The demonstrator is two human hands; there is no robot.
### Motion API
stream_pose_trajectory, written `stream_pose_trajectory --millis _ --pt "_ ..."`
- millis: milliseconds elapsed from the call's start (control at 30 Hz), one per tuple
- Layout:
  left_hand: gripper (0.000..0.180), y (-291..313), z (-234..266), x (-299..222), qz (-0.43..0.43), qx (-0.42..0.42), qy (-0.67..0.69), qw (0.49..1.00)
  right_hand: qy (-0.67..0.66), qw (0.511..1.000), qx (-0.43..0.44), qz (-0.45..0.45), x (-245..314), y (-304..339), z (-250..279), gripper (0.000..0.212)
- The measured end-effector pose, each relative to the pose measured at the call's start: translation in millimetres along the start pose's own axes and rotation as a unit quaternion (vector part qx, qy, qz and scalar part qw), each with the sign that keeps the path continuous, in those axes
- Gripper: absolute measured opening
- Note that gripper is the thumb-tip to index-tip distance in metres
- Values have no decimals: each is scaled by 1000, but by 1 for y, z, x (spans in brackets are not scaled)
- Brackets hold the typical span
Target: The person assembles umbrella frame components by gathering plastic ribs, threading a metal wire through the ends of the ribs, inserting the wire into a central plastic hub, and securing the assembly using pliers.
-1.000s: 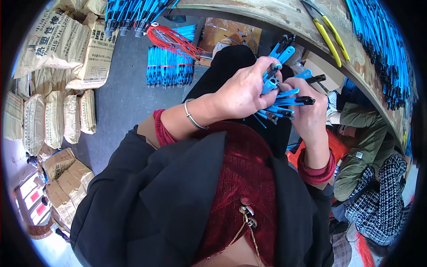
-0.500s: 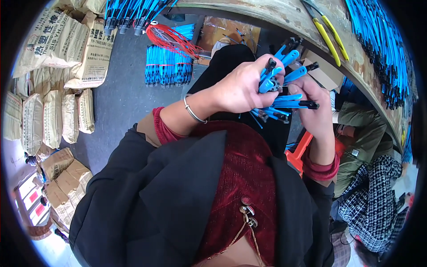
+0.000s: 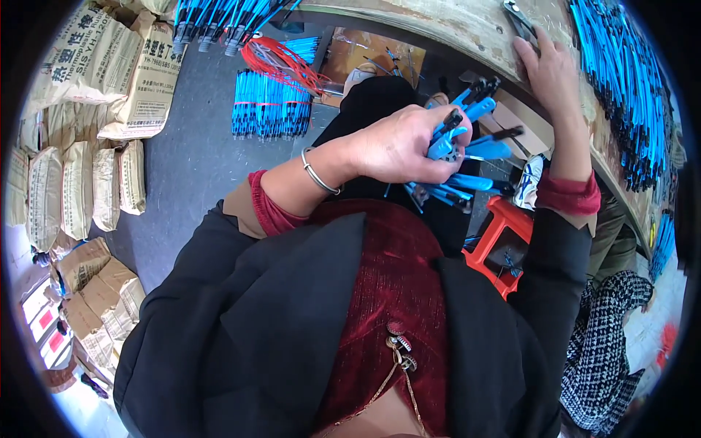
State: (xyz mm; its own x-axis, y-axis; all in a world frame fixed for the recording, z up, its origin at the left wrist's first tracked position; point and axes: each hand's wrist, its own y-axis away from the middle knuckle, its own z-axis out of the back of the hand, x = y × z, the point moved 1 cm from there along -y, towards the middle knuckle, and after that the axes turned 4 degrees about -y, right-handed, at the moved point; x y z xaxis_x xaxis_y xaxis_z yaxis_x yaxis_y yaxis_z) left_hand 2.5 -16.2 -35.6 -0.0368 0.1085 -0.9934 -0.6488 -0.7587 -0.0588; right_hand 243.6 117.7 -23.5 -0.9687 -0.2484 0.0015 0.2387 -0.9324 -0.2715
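The left hand is curled tight around a bundle of blue-handled tools, fingers wrapped over the middle of the bunch so that the blue grips and black tips fan out to the right and upward past the knuckles; the bundle sits in front of the chest, above the lap and clear of the counter. A thin metal bangle circles that wrist, just above a red cuff and a black sleeve. The right hand is up on the counter's worn wooden edge, palm down and fingers spread flat against the surface, holding nothing that can be seen; a dark metal tool lies on the counter just beyond its fingertips, and whether they touch it cannot be told. Along the right side of the counter lies a long row of blue-handled pieces. On the grey floor below, a flat stack of blue pieces rests next to a loop of red cord, and pale printed sacks are piled at the left. A red plastic stool stands below the held bundle, near the right knee
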Motion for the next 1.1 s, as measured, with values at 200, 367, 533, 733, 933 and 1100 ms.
stream_pose_trajectory --millis 200,367,533,733,933,1100 --pt "27 3 7 0 -22 -59 -51 997 -772 600 -57 -201 -2 92 48 50" --pt "25 -5 0 3 -73 -37 5 997 -785 553 121 -251 59 215 33 62" --pt "28 -10 -8 -5 -45 13 -27 999 -296 945 -119 -77 60 226 35 59" --pt "39 -12 -12 -13 -19 20 -93 995 -26 970 -174 169 52 197 62 48" --pt "45 -11 -9 -14 -4 -10 -138 990 -9 980 -181 81 86 206 55 41" --pt "40 -13 -6 -12 0 -65 -98 993 -100 983 -157 -1 93 214 43 41"
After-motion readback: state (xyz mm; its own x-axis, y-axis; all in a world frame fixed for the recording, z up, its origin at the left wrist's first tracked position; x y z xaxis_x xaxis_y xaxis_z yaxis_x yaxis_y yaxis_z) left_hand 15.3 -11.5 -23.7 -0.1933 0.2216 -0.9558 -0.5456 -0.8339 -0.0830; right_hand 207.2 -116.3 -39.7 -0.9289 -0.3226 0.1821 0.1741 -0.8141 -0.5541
